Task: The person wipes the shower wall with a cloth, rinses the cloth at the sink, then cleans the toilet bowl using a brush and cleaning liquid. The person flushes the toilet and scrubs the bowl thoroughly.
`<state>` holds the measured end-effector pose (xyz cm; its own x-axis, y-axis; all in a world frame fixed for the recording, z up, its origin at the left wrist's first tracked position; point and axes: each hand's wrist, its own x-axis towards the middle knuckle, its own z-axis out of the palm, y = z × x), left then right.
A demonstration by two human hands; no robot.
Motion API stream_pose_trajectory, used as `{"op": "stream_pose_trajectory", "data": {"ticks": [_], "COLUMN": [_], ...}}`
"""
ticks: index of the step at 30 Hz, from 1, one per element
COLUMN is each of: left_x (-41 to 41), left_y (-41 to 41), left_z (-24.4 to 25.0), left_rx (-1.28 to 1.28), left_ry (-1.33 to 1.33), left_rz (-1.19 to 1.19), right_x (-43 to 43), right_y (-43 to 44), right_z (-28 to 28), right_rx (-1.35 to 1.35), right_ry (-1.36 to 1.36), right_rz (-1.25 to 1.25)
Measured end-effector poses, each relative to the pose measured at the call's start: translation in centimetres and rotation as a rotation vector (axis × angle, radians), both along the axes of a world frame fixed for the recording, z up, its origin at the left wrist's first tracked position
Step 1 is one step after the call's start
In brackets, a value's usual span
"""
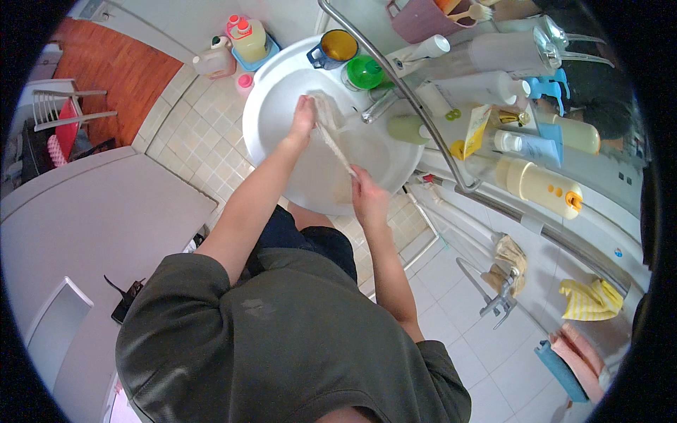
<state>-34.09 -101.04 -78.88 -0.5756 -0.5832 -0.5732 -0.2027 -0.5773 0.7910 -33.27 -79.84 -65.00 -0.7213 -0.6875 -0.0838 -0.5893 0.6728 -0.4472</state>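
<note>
A wet-looking off-white cloth [334,144] is stretched between my two hands over the white washbasin [271,158]. My left hand [303,119] grips its upper end, where a bunched part spreads toward the basin's middle. Lower down and to the right, my right hand [368,194] holds the other end, close to the basin's near right side. Cloudy water seems to lie in the bowl below. The metal faucet [378,107] reaches over the basin from the right.
A blue mug [318,57] and a green-topped container [365,72] stand on the basin's back rim. A curved metal rail [391,69] crosses before a shelf of bottles [470,87]. Detergent bottles [249,45] sit at the back left. A shower mixer [500,302] is at lower right.
</note>
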Motion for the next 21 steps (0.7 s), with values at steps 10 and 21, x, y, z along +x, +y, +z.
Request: {"op": "stream_pose_trajectory", "data": {"ticks": [10,21], "left_x": [3.3,9.7], "left_y": [-5.8,-1.1], "left_z": [7.7,0.8], "left_rx": [-0.595,0.466], "left_ry": [0.097,0.126], "left_rz": [-0.083,0.222], "right_x": [-4.1,-1.7], "right_y": [2.2,0.0], "right_z": [0.0,-9.9], "right_rx": [-0.237,0.424], "right_ry": [0.391,-0.243], "right_rz": [-0.039,0.110]}}
